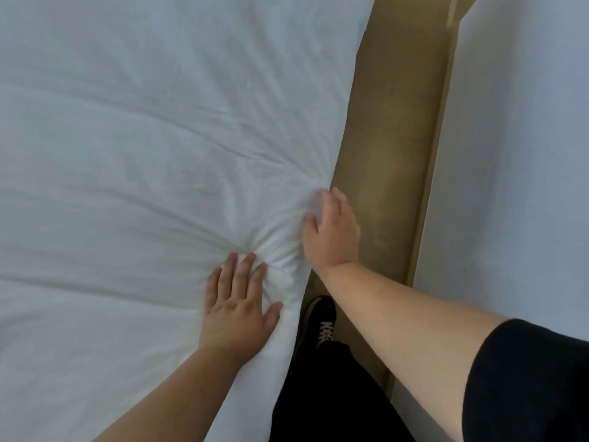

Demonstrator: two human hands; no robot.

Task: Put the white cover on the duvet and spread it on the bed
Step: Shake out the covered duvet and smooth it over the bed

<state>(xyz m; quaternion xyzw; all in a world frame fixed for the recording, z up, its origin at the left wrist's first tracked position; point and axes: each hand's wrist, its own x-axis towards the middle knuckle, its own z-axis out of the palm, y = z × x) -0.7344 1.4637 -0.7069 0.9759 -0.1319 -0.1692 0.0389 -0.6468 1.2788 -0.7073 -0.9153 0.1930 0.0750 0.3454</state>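
Observation:
The white covered duvet (143,161) lies spread over the bed and fills the left and middle of the view. Its right edge hangs down beside the floor strip. My left hand (237,301) presses flat on the duvet near that edge, fingers straight and spread. My right hand (333,231) grips a bunch of the white cover at the edge, fingers curled into the cloth. Creases fan out from the gathered spot between both hands.
A narrow strip of tan floor (392,154) runs between the bed and a white wall (516,154) on the right. My black trouser leg and black shoe (320,317) stand in that strip, close against the bed's side.

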